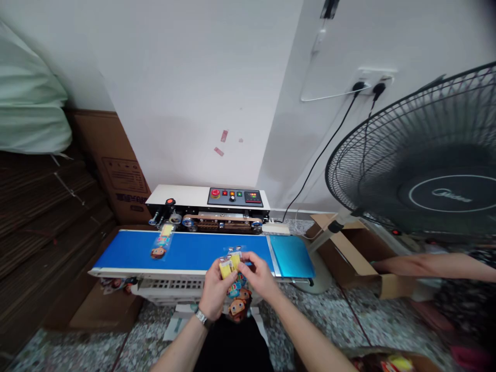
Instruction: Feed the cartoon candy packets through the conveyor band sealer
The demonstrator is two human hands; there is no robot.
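Observation:
Clear plastic packets (pixel 237 306), each with a yellow part at the top and a cartoon face at the bottom, hang between my hands over the near edge of the belt. My left hand (pixel 215 292) pinches the packets at their upper left, a metal watch on its wrist. On the right, my right hand (pixel 259 275) grips their upper edge between thumb and fingers. A similar packet (pixel 159 243) lies on the blue conveyor belt (pixel 132 250) at the left, its top against the bag sealing machine (pixel 182 196). How many packets I hold I cannot tell.
A blue metal plate (pixel 290 256) extends the belt rightward. A big black fan (pixel 418 165) stands at the right, near an opened carton (pixel 349 253) with another person's arm (pixel 434 268) reaching in. Stacked flat cardboard (pixel 46 222) is at the left; below the belt is a white crate (pixel 166 288).

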